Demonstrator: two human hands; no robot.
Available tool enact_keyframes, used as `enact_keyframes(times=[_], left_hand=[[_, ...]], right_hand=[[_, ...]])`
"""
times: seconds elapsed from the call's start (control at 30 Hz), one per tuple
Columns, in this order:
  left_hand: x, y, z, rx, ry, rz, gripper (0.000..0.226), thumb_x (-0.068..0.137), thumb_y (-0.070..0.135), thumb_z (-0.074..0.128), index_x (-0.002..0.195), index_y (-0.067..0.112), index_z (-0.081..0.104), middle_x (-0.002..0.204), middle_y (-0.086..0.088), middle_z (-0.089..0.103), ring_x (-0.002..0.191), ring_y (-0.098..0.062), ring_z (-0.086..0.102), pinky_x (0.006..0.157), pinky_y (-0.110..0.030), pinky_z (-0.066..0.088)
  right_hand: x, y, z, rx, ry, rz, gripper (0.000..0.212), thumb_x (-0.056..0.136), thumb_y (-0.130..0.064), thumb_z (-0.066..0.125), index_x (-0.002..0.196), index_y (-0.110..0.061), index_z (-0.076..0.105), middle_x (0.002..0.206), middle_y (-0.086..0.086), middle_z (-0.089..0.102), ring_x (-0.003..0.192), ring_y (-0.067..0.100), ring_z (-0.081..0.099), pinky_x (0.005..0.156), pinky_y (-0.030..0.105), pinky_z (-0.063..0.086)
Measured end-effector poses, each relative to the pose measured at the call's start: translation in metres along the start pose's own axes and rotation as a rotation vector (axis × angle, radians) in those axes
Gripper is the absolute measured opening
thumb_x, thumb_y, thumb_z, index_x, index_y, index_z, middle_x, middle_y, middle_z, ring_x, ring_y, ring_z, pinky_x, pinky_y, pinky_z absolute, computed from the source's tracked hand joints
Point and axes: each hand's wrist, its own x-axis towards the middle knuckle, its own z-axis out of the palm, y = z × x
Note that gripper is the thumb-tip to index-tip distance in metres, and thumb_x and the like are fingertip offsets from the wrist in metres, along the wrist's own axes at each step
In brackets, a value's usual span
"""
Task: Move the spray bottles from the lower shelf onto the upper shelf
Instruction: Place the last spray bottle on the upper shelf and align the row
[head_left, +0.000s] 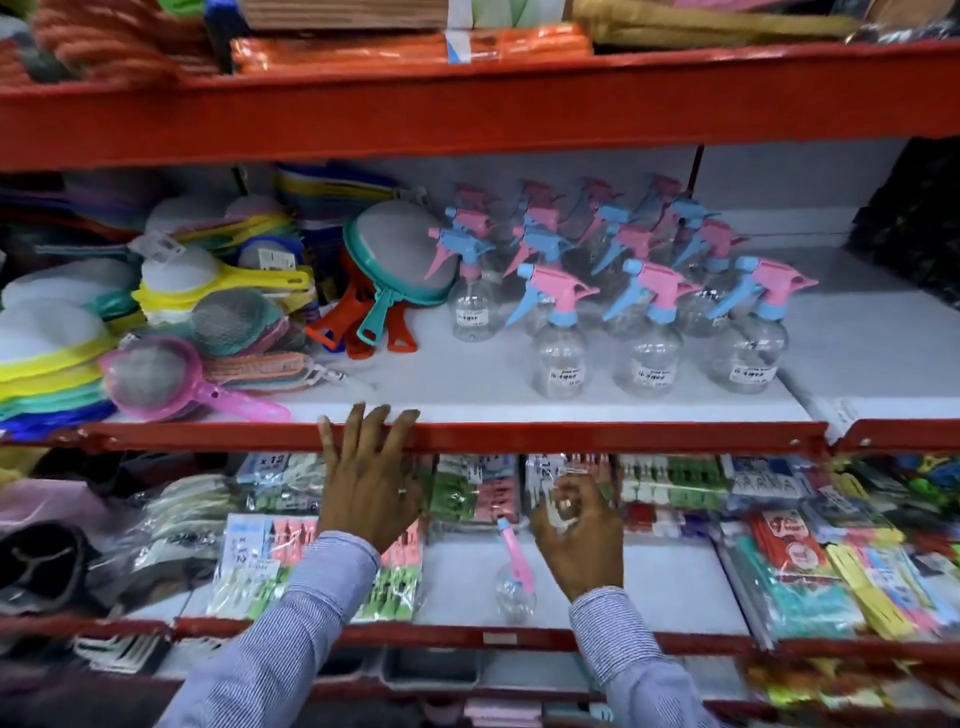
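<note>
Several clear spray bottles (649, 332) with pink and blue trigger heads stand in rows on the white upper shelf (467, 395), right of centre. One more spray bottle (514, 592) lies tilted on the lower shelf (670, 582), its pink trigger up. My right hand (579, 535) hovers just right of that bottle with its fingers curled and apart; I see nothing gripped. My left hand (369, 483) lies flat with spread fingers against the red front edge (623, 436) of the upper shelf.
Coloured sieves (156, 374) and strainers (400, 254) fill the upper shelf's left half. Packs of clothes pegs (270, 561) and other packets (810, 561) crowd the lower shelf on both sides. A red beam (467, 104) runs overhead.
</note>
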Motion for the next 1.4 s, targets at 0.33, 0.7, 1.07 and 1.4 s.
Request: enact_keyframes(times=[0.33,0.7,1.07,1.4], left_hand=[[-0.003,-0.005,0.005,-0.036,0.008,0.024,0.074,0.069,0.036,0.059,0.140,0.025,0.041,0.138,-0.013,0.047,0.143,-0.037,0.028,0.119,-0.066,0.003],[0.000,-0.036,0.005,-0.069,0.089,0.006,0.075,0.072,0.038,0.065,0.141,0.020,0.043,0.145,-0.011,0.050,0.144,-0.034,0.030,0.121,-0.058,0.011],[-0.007,-0.044,0.010,-0.091,0.104,0.041,0.064,0.074,0.040,0.054,0.134,0.018,0.050,0.132,-0.010,0.058,0.136,-0.033,0.041,0.118,-0.061,0.020],[-0.007,-0.042,0.003,-0.131,0.084,0.068,0.070,0.067,0.033,0.065,0.134,0.024,0.048,0.127,-0.005,0.057,0.133,-0.028,0.036,0.120,-0.053,0.008]], right_hand=[[-0.020,0.037,0.067,-0.522,-0.492,0.278,0.034,0.073,-0.029,0.071,0.103,-0.014,0.063,0.108,0.011,0.070,0.102,0.028,0.066,0.084,0.032,0.055],[-0.021,-0.078,-0.008,-0.259,-0.180,0.037,0.019,0.065,-0.028,0.076,0.078,-0.021,0.064,0.072,-0.003,0.069,0.063,0.017,0.064,0.052,0.018,0.039],[0.066,-0.213,-0.023,0.034,0.046,-0.188,0.026,0.063,-0.026,0.087,0.083,-0.017,0.074,0.074,0.000,0.073,0.064,0.016,0.067,0.065,0.021,0.051],[0.124,-0.194,0.045,-0.036,0.088,-0.135,0.047,0.064,-0.024,0.086,0.106,-0.013,0.068,0.101,0.010,0.076,0.089,0.028,0.071,0.084,0.031,0.055]])
